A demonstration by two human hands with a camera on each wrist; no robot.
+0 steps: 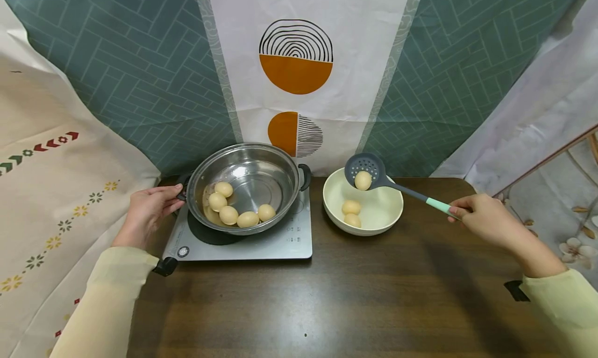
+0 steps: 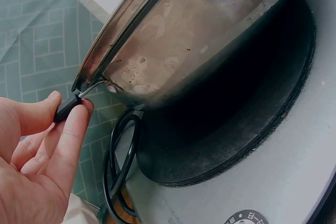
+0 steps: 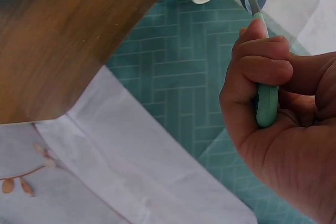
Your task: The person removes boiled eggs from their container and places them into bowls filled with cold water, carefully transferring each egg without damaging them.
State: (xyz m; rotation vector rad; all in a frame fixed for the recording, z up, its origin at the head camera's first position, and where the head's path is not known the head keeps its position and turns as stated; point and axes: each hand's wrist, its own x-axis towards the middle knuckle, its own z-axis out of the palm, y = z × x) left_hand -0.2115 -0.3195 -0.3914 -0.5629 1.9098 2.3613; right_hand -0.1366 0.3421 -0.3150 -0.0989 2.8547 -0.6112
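Note:
My left hand [image 1: 146, 212] pinches the black side handle [image 2: 67, 109] of a steel pot [image 1: 261, 179] between thumb and fingers. Several pale eggs [image 1: 248, 219] lie along the pot's near and left side in a little liquid. My right hand [image 1: 486, 218] grips the mint-green handle [image 3: 266, 104] of a grey slotted skimmer [image 1: 385, 180]. One egg [image 1: 363, 180] rests in the skimmer's head, above the back part of a cream bowl [image 1: 385, 220]. Two more eggs [image 1: 351, 207] sit inside that bowl, touching or nearly so.
The pot is over a silver induction cooker [image 1: 275, 248] with a black round plate [image 2: 210, 145]; a black cord [image 2: 112, 171] loops beside it. Everything stands on a brown wooden table [image 1: 355, 295]. Patterned cloth [image 1: 154, 88] hangs behind, with more cloth at both sides.

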